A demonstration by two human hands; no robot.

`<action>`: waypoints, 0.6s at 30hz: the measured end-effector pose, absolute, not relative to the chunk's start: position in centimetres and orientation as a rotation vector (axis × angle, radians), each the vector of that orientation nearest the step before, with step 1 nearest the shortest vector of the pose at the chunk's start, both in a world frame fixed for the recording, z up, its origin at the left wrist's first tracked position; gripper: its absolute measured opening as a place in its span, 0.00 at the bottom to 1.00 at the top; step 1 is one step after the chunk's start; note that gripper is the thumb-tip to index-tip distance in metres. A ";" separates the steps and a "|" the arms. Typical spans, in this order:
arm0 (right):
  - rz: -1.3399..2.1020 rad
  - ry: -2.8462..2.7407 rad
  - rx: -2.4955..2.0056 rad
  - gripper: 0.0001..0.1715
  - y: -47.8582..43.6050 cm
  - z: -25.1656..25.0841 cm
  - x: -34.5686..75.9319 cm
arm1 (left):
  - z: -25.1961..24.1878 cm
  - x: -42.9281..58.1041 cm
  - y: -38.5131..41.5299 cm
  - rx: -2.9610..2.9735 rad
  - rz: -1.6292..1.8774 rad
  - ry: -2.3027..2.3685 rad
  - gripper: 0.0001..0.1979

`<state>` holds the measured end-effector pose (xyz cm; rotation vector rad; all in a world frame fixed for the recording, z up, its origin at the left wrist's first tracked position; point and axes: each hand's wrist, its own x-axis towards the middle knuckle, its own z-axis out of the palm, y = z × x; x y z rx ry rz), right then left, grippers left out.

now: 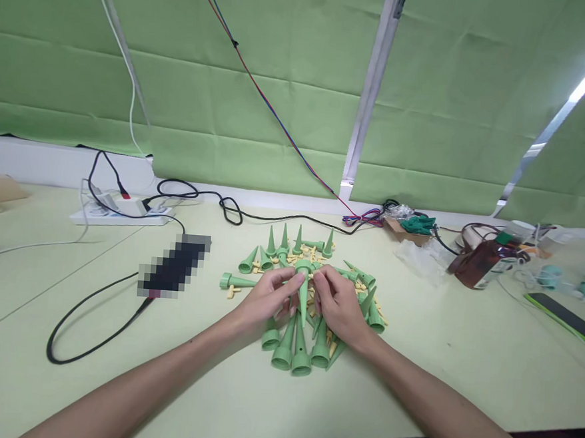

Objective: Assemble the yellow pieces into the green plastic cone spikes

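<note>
Between the fingers of the left hand (269, 297), one green cone (304, 296) is held above the worktop (185, 392) — wide collar uppermost, tip pointing down, thumb pressed on its near face. The right hand (342, 304) is at the other side of the same cone, its fingertips drawn in close to the collar; whether they grip a small part cannot be told.

Under and around the fingers lies a loose group of further green cones and small yellow fittings. On the near side of the fingers, several lying cones (301, 361) have their open collars towards the person. Beyond the fingers, some upright cones (271, 242) stand tip up. To the left of the left fingers, a single cone (227, 280) lies on its side, with a yellow fitting (232, 292) just beside it.

Farther left of the fingers is a dark device (175, 267) — obscured by blurring — with a black cable (54, 336) looping from it. A white power strip (119, 217) lies beyond that. Well to the right of the fingers are a clear plastic bag (422, 260), a brown bottle (487, 264) and a green-edged device (568, 320).
</note>
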<state>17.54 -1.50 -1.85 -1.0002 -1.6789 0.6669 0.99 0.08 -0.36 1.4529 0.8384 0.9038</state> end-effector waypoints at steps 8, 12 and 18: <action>0.669 -1.676 -1.006 0.20 -1.3 -2.1 17.4 | -0.8 0.9 0.3 1.580 0.923 0.810 0.19; 0.671 -1.682 -1.012 0.20 -1.3 -2.3 17.5 | -0.7 0.9 0.2 1.617 0.951 0.800 0.18; 0.672 -1.678 -1.013 0.22 -1.4 -2.2 17.5 | -0.1 0.9 0.0 1.725 0.945 0.851 0.16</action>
